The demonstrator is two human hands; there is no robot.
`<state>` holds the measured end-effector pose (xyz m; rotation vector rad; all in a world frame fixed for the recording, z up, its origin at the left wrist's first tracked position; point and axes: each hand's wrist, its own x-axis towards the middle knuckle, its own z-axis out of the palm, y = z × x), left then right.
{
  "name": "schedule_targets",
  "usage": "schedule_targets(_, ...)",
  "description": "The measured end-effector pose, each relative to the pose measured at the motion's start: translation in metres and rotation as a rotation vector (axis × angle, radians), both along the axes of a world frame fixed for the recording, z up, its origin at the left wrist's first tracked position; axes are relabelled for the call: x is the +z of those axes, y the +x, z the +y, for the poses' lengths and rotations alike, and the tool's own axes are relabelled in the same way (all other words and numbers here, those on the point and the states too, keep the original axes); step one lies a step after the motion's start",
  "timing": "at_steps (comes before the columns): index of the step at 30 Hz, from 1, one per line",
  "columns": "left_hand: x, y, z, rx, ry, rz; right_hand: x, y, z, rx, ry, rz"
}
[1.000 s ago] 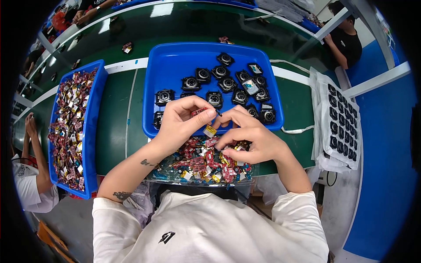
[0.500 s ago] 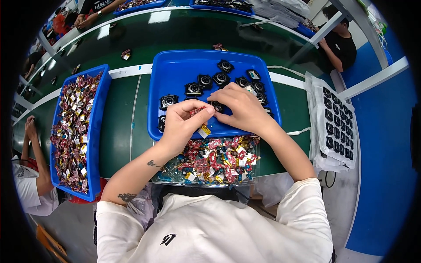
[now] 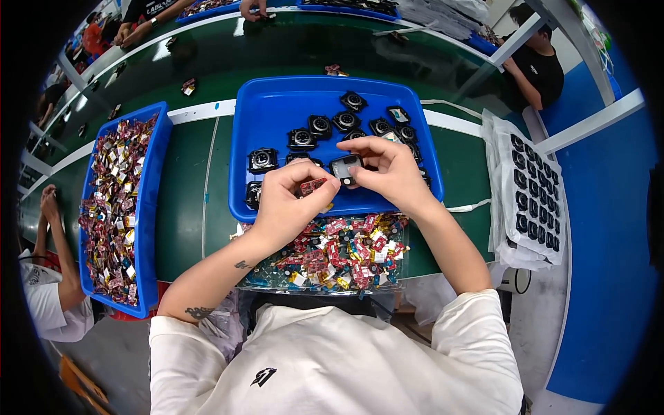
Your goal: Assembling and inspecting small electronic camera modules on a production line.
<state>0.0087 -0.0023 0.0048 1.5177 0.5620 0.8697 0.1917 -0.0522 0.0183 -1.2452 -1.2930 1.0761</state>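
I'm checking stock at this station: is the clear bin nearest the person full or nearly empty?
Full. The clear bin is heaped with small red and multicoloured parts across its whole width; none of its bottom shows.

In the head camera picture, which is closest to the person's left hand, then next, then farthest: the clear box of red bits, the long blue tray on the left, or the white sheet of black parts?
From the left hand:
1. Clear box of red bits, just below it.
2. Long blue tray, off to the left.
3. White sheet of black parts, far right, past the right hand.
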Motion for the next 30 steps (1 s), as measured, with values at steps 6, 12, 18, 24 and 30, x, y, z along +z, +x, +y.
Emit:
schedule_targets(6, -0.008, 0.004, 0.001, 0.139, 0.245, 0.059, 0.002, -0.01, -0.011, 0.021, -0.047, 0.137)
schedule_targets(12, -0.005, 0.004, 0.002, 0.156, 0.205, 0.145, -0.001, -0.011, -0.014, 0.039, -0.092, 0.109)
schedule_targets(18, -0.005, 0.004, 0.002, 0.166, 0.188, 0.186, -0.002, -0.013, -0.013, 0.058, -0.077, 0.078)
schedule_targets(24, -0.006, 0.004, 0.002, 0.151, 0.142, 0.196, -0.002, -0.013, -0.014, 0.06, -0.078, 0.065)
schedule_targets(30, -0.004, 0.003, 0.003, 0.15, 0.176, 0.209, -0.001, -0.014, -0.015, 0.066, -0.076, 0.061)
